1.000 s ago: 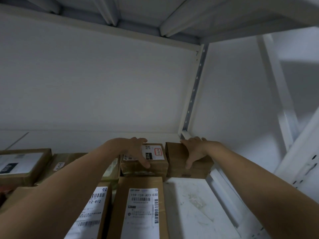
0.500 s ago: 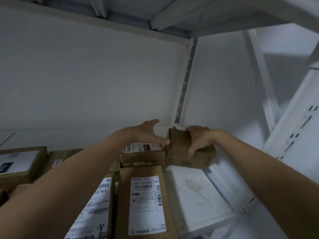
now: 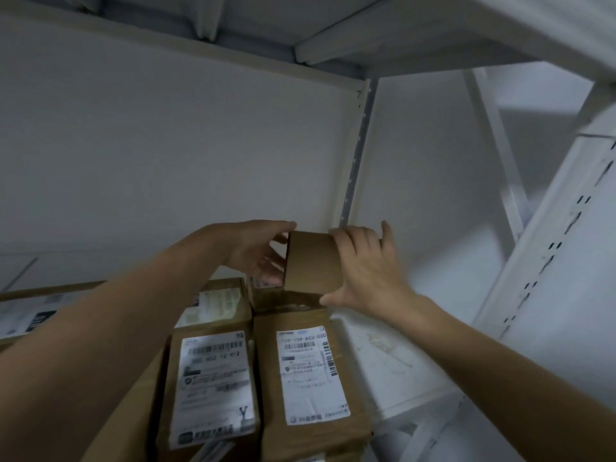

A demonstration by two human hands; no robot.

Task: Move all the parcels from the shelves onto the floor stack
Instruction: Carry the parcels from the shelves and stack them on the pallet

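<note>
A white metal shelf board [image 3: 393,368] meets a white back wall [image 3: 166,145], with a grey perforated upright post [image 3: 357,155] in the corner. Below and left of the post, brown cardboard parcels with white printed labels [image 3: 310,375] lie packed. Just under the post's foot, a small plain brown cardboard parcel [image 3: 311,261] is held above them. The left hand [image 3: 255,253] cups its left end with curled fingers; the right hand [image 3: 366,271] clasps its right end, fingers over the top and thumb underneath

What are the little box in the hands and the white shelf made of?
Small box: plain brown cardboard, matte, no label on the visible face. Shelf: probably white-painted metal, given the perforated upright; its scuffed surface could also be coated board.
</note>
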